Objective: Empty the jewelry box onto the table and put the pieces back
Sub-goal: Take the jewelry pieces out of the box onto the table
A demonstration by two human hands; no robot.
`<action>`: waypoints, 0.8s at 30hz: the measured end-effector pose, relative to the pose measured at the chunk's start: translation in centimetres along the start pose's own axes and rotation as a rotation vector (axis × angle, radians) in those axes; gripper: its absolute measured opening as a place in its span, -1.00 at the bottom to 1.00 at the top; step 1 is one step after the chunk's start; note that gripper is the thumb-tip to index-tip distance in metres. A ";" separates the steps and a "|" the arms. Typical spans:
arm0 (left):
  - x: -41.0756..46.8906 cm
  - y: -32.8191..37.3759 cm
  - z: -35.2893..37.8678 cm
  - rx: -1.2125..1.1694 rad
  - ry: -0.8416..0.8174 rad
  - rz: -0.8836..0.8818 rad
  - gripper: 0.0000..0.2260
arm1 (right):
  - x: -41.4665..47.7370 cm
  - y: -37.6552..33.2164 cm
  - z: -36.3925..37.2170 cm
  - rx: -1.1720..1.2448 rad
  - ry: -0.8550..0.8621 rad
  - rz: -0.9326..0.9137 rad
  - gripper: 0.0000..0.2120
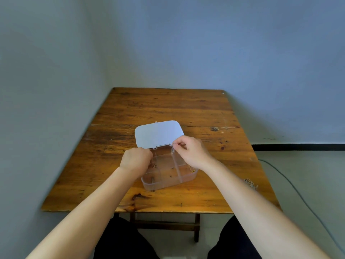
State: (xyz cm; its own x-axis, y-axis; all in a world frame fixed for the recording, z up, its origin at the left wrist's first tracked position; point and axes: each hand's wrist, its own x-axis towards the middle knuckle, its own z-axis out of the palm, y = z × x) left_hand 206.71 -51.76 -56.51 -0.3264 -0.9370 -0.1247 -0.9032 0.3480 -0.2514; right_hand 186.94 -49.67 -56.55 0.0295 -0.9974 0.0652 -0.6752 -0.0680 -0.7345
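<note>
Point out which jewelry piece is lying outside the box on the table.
The silver chain by the right forearm, near the table's right edge. The others are at the clear box: one pinched in the right hand, gold pieces inside compartments.

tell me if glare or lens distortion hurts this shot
Head view: the open lid reflects the pale wall, washing out its surface; wide-angle stretch flares both forearms toward the corners; the chain in the right hand is fine and slightly soft; lighting is even.

A clear jewelry box [169, 179] with a pale lid [158, 133] sits on a streaky orange-brown table [168, 107].
</note>
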 end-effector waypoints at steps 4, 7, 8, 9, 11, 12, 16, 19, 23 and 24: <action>-0.3 -0.3 -0.8 -0.029 0.008 0.010 -0.82 | -0.4 -0.7 -1.5 0.342 0.081 0.133 -0.78; -0.9 -0.5 -1.7 -0.184 0.101 -0.025 -0.82 | -1.0 -1.2 -2.6 0.520 0.116 0.181 -0.81; -1.0 -0.6 -2.1 -0.236 0.151 -0.038 -0.81 | -1.2 -1.3 -3.0 0.565 0.131 0.187 -0.83; -1.1 -0.8 -2.5 -0.276 0.204 -0.049 -0.81 | -1.3 -1.3 -3.4 0.601 0.147 0.191 -0.85; -1.2 -1.2 -3.3 -0.330 0.290 -0.055 -0.81 | -1.5 -1.4 -4.1 0.641 0.180 0.195 -0.87; -1.1 -1.3 -3.6 -0.358 0.316 -0.050 -0.81 | -1.6 -1.3 -4.4 0.652 0.194 0.198 -0.87; -0.6 -1.2 -5.4 -0.647 0.486 -0.008 -0.85 | -2.0 -0.8 -5.9 0.741 0.265 0.213 -0.86; -0.1 -0.2 -8.1 -1.101 0.563 0.045 -0.88 | -2.3 -0.3 -7.5 0.811 0.330 0.219 -0.89; 0.5 1.9 -12.7 -1.660 0.512 0.137 -0.90 | -2.4 0.5 -9.7 0.853 0.392 0.227 -0.88; 0.7 2.6 -13.8 -1.749 0.504 0.155 -0.91 | -2.5 0.7 -10.2 0.858 0.401 0.228 -0.88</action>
State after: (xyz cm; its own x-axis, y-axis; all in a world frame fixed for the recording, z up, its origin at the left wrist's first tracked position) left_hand 200.31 -51.97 -43.95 -0.1701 -0.9371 0.3048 0.0271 0.3047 0.9521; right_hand 178.83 -46.99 -50.33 -0.3960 -0.9177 -0.0311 0.1375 -0.0258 -0.9902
